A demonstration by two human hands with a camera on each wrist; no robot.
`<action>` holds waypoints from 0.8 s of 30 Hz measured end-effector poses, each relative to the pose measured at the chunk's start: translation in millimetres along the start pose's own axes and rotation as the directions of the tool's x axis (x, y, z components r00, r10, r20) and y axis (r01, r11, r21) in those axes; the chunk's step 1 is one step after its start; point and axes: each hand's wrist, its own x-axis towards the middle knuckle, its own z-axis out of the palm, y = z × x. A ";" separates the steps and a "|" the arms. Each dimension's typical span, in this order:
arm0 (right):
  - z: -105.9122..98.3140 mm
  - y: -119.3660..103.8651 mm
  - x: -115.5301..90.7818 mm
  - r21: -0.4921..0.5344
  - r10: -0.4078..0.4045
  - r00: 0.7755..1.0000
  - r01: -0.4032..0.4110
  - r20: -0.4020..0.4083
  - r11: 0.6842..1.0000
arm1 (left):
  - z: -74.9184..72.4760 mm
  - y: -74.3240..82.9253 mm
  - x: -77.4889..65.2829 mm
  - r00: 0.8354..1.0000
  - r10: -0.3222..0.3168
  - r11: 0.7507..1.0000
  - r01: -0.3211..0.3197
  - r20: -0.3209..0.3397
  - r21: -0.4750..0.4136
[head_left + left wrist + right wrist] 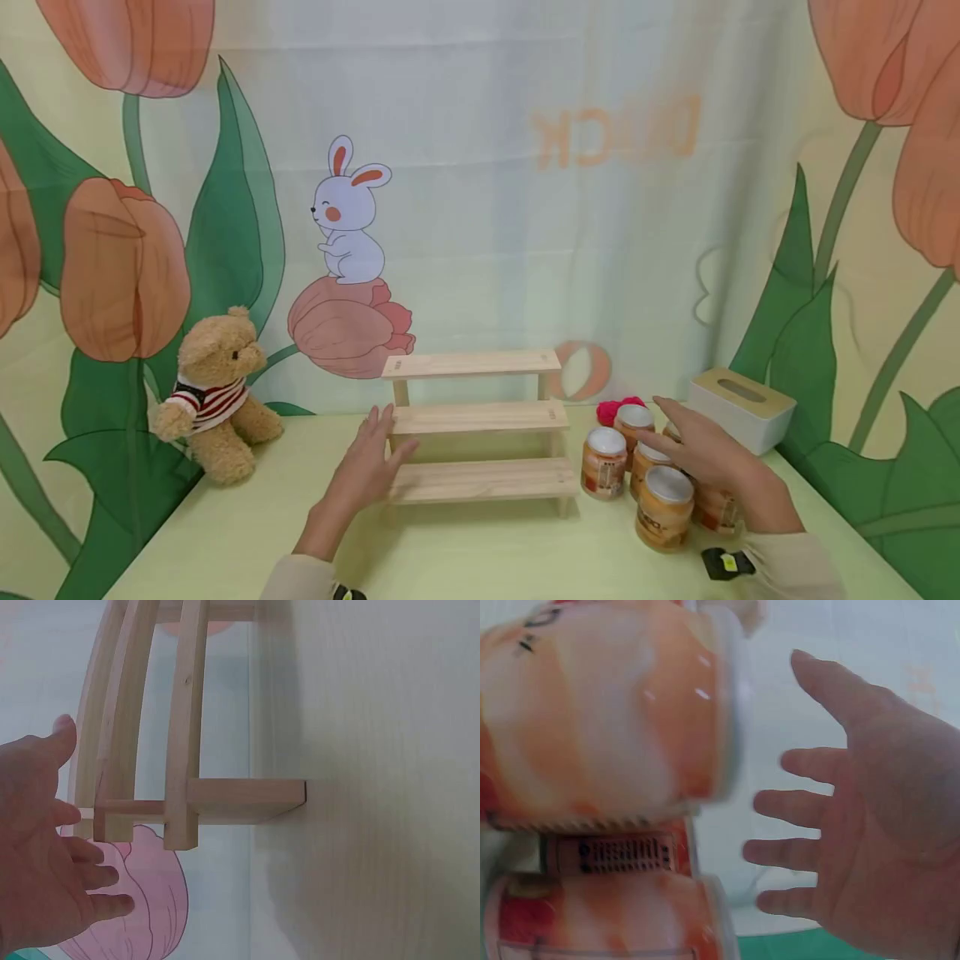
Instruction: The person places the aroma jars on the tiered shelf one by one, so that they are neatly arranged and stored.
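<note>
A three-tier wooden shelf stands on the table against the backdrop. At its left end is my left hand, fingers extended and holding nothing; in the left wrist view the same hand spreads beside the wooden boards. Several orange jars with pale lids, among them a front jar and a left jar, are grouped right of the shelf. My right hand hovers over them with fingers straight. In the right wrist view the hand is apart from a blurred jar.
A teddy bear in a striped shirt sits at the table's left. Behind the jars lies a bright pink item, partly hidden. A white tissue box with a wooden top stands at the back right, near the printed curtain.
</note>
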 end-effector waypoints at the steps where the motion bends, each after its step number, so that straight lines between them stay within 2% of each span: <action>1: -2.2 3.0 -1.8 0.014 0.003 1.000 -0.003 0.015 1.000 | 1.3 -0.6 0.1 1.000 -0.005 1.000 0.005 -0.005 -0.030; 5: -12.6 13.5 -9.9 0.022 0.035 0.997 -0.037 0.067 0.999 | 7.0 -1.6 1.3 0.998 -0.045 0.988 0.038 -0.041 -0.148; 9: -22.5 24.4 -18.2 0.016 0.039 0.994 -0.041 0.106 0.999 | 14.8 -1.6 2.7 0.993 -0.081 0.966 0.057 -0.088 -0.252; 15: -27.8 47.7 -26.5 0.074 -0.017 0.985 0.004 0.172 0.997 | 23.7 -2.9 2.8 0.985 -0.144 0.923 0.097 -0.099 -0.372; 20: -32.4 60.4 -30.2 0.166 -0.073 0.981 0.043 0.178 0.985 | 25.8 -3.9 3.1 0.969 -0.215 0.879 0.138 -0.122 -0.456; 24: -35.1 67.8 -33.1 0.223 -0.087 0.977 0.042 0.194 0.974 | 28.1 -4.2 4.0 0.959 -0.226 0.884 0.126 -0.174 -0.449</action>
